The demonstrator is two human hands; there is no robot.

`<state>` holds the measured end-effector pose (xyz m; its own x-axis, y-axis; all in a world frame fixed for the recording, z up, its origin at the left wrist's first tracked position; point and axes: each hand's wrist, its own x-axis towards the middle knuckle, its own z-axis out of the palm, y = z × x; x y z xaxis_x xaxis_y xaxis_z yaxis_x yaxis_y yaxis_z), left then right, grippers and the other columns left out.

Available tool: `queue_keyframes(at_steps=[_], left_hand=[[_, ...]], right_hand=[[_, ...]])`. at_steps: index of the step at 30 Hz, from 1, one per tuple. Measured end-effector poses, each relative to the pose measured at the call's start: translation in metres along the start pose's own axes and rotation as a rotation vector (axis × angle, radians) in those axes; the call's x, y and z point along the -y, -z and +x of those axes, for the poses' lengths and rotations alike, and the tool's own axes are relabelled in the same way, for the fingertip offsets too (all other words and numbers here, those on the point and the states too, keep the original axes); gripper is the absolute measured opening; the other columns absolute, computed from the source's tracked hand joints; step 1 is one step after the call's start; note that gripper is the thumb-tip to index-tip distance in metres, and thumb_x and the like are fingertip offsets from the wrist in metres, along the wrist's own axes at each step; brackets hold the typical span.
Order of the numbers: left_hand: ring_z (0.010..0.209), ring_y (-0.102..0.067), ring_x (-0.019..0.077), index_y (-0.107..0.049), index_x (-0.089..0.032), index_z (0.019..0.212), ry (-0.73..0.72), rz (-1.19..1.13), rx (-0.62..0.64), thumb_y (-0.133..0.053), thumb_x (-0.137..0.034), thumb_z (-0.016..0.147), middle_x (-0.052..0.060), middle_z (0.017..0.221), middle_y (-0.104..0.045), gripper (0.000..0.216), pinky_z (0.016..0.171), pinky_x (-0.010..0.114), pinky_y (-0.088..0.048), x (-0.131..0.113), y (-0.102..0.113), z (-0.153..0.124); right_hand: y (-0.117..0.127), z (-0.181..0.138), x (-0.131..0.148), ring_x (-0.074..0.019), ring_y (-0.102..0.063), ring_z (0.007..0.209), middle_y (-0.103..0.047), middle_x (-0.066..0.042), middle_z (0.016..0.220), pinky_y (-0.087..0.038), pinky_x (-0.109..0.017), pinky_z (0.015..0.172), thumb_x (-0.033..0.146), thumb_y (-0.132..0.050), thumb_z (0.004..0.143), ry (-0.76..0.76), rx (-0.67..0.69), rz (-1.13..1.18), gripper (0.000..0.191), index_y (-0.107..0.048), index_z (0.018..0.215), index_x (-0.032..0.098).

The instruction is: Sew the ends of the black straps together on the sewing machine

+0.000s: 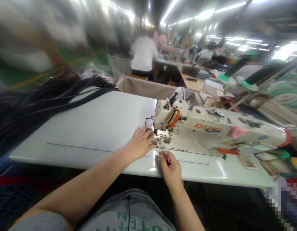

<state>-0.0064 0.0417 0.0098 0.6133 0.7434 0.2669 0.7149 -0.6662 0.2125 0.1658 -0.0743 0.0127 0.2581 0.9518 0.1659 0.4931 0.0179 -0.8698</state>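
My left hand (141,143) rests with fingers spread on the pale table, its fingertips beside the needle area of a white sewing machine (187,123). Whether anything lies beneath those fingers is hidden. Just to the right and nearer my body, my right hand (171,166) is closed around a small pair of thread snips (165,157), blades pointing up toward the machine. The metal needle plate (163,133) has worn, stained patches around it.
A heap of long black strips (90,88) covers the table's left end. Behind the table stands a beige cloth-lined bin (146,88). Black thread cones (261,75) stand at the right. A person in a white shirt (144,53) is further off.
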Motion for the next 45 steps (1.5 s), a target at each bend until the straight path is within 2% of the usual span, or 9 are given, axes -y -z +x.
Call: queue_keyframes(at_steps=[6, 10, 13, 18, 21, 29, 33, 38, 45], left_hand=[[0.149, -0.041, 0.0330, -0.066, -0.027, 0.133, 0.005, -0.126, 0.000, -0.056, -0.037, 0.101, 0.010, 0.149, -0.058, 0.036, 0.123, 0.060, -0.034, 0.016, -0.003, 0.012], [0.138, -0.054, 0.0293, -0.071, -0.024, 0.126, 0.042, -0.220, -0.004, -0.059, -0.028, 0.097, 0.010, 0.139, -0.064, 0.032, 0.118, 0.051, -0.044, 0.041, -0.007, 0.037], [0.136, -0.056, 0.0271, -0.072, -0.021, 0.124, 0.006, -0.254, 0.001, -0.058, -0.024, 0.096, 0.012, 0.142, -0.062, 0.032, 0.118, 0.047, -0.046, 0.054, -0.012, 0.061], [0.135, -0.058, 0.0262, -0.078, -0.021, 0.112, -0.057, -0.271, 0.047, -0.059, -0.018, 0.093, 0.007, 0.143, -0.065, 0.027, 0.120, 0.041, -0.044, 0.061, -0.018, 0.092], [0.132, -0.060, 0.0260, -0.077, -0.020, 0.115, -0.066, -0.269, 0.068, -0.057, -0.017, 0.094, 0.008, 0.138, -0.069, 0.030, 0.117, 0.038, -0.047, 0.061, -0.020, 0.101], [0.136, -0.057, 0.0234, -0.073, -0.025, 0.127, -0.158, -0.267, 0.082, -0.060, -0.023, 0.095, 0.004, 0.143, -0.066, 0.035, 0.120, 0.036, -0.042, 0.067, -0.013, 0.100], [0.123, -0.064, 0.0268, -0.078, -0.023, 0.115, -0.138, -0.256, 0.063, -0.069, -0.029, 0.090, 0.008, 0.129, -0.073, 0.028, 0.111, 0.040, -0.050, 0.071, -0.006, 0.091], [0.108, -0.069, 0.0248, -0.082, -0.025, 0.095, -0.143, -0.301, 0.033, -0.073, -0.028, 0.087, 0.005, 0.111, -0.078, 0.013, 0.103, 0.039, -0.053, 0.071, -0.001, 0.083], [0.101, -0.071, 0.0231, -0.083, -0.025, 0.091, -0.064, -0.321, 0.004, -0.074, -0.025, 0.086, 0.005, 0.103, -0.078, 0.010, 0.098, 0.038, -0.054, 0.067, -0.001, 0.079]], right_hand=[[0.000, -0.002, 0.003, -0.0161, -0.050, 0.060, -0.057, 0.002, 0.066, -0.046, -0.027, 0.061, 0.047, -0.058, 0.096, 0.005, -0.007, -0.002, 0.030, -0.072, 0.091, 0.021], [0.000, -0.004, 0.004, -0.0158, -0.050, 0.060, -0.056, 0.003, 0.065, -0.045, -0.026, 0.061, 0.045, -0.059, 0.096, 0.015, -0.023, -0.010, 0.027, -0.072, 0.090, 0.021], [0.001, -0.005, 0.002, -0.0152, -0.049, 0.059, -0.053, 0.003, 0.064, -0.043, -0.026, 0.059, 0.044, -0.059, 0.096, 0.028, -0.025, -0.003, 0.027, -0.071, 0.088, 0.021], [0.000, -0.007, -0.002, -0.0145, -0.049, 0.059, -0.054, 0.003, 0.064, -0.044, -0.025, 0.060, 0.043, -0.059, 0.097, 0.068, -0.042, -0.004, 0.027, -0.072, 0.090, 0.021], [-0.001, -0.008, -0.007, -0.0144, -0.049, 0.058, -0.055, 0.003, 0.064, -0.044, -0.025, 0.059, 0.042, -0.058, 0.098, 0.094, -0.046, -0.017, 0.026, -0.072, 0.090, 0.021], [-0.001, -0.009, -0.006, -0.0144, -0.050, 0.058, -0.059, 0.002, 0.065, -0.045, -0.025, 0.058, 0.040, -0.058, 0.098, 0.115, -0.062, -0.033, 0.025, -0.073, 0.092, 0.021], [-0.001, -0.009, -0.005, -0.0147, -0.051, 0.058, -0.059, 0.002, 0.065, -0.046, -0.026, 0.059, 0.040, -0.058, 0.098, 0.119, -0.061, -0.031, 0.025, -0.072, 0.092, 0.021], [-0.002, -0.010, -0.005, -0.0150, -0.052, 0.060, -0.060, 0.002, 0.067, -0.046, -0.026, 0.061, 0.040, -0.059, 0.097, 0.108, -0.064, -0.022, 0.024, -0.073, 0.093, 0.021], [-0.001, -0.010, -0.001, -0.0152, -0.052, 0.059, -0.062, 0.001, 0.067, -0.047, -0.026, 0.060, 0.040, -0.058, 0.097, 0.106, -0.077, -0.039, 0.025, -0.073, 0.091, 0.021]])
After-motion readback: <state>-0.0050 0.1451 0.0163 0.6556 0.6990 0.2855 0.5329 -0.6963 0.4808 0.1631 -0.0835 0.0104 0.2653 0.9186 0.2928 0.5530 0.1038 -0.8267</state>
